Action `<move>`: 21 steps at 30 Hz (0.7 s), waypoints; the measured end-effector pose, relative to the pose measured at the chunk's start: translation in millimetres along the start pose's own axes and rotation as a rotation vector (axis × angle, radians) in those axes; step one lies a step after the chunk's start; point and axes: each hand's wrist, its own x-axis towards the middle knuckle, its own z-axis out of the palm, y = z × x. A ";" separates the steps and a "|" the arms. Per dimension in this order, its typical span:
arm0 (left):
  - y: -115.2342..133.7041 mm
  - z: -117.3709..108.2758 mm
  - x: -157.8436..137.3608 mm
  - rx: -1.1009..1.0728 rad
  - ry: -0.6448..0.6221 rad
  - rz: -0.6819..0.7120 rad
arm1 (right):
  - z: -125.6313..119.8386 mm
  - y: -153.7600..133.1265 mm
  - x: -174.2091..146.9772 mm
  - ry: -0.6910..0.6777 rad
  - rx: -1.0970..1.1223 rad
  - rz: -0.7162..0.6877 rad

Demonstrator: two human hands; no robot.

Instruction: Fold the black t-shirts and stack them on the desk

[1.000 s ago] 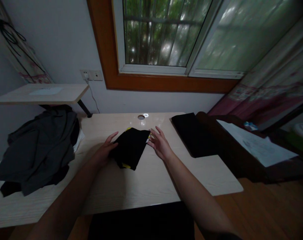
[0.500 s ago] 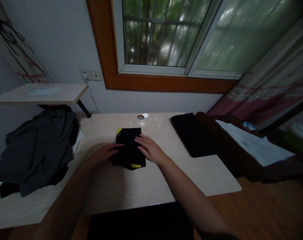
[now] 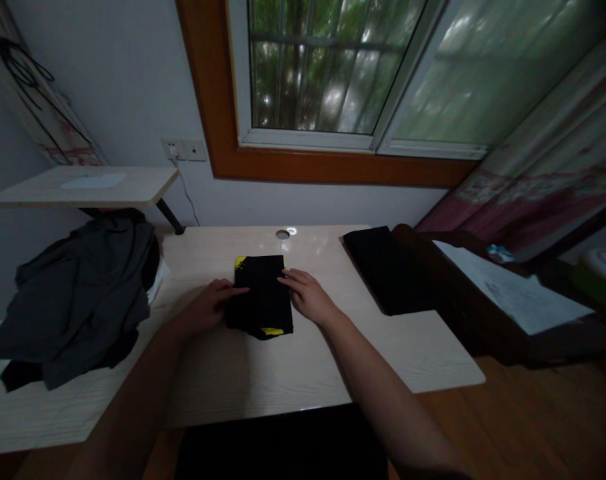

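Observation:
A folded black garment (image 3: 263,303) with yellow patches at its upper left corner and lower edge lies flat on the pale wood-grain table (image 3: 293,380). My left hand (image 3: 213,303) is at its left side, open, the index finger stretched across the cloth and the other fingers bent near the edge. Over the right edge, my right hand (image 3: 310,297) is open too, with outstretched fingertips touching the cloth. Both thumbs are hard to make out in the dim light.
A heap of dark grey clothing (image 3: 83,287) lies at the left, partly below a raised shelf (image 3: 147,190). A flat black item (image 3: 383,267) rests at the right, by a dark surface with a paper sheet (image 3: 507,287). A window (image 3: 327,80) is behind.
Both hands have drawn slightly outward, from lying on the garment toward its side edges. The left thumb no longer shows on the cloth. The garment has stayed in place.

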 end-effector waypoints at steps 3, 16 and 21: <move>-0.2 5.8 4.6 0.238 0.095 0.102 | 1.0 -0.1 -0.1 0.003 0.004 -0.008; 45.5 17.3 17.4 0.099 -0.114 0.266 | -2.6 6.1 -0.1 -0.037 0.122 -0.019; 39.1 20.9 11.4 -0.114 -0.016 0.086 | -7.8 4.8 1.7 -0.062 0.169 -0.043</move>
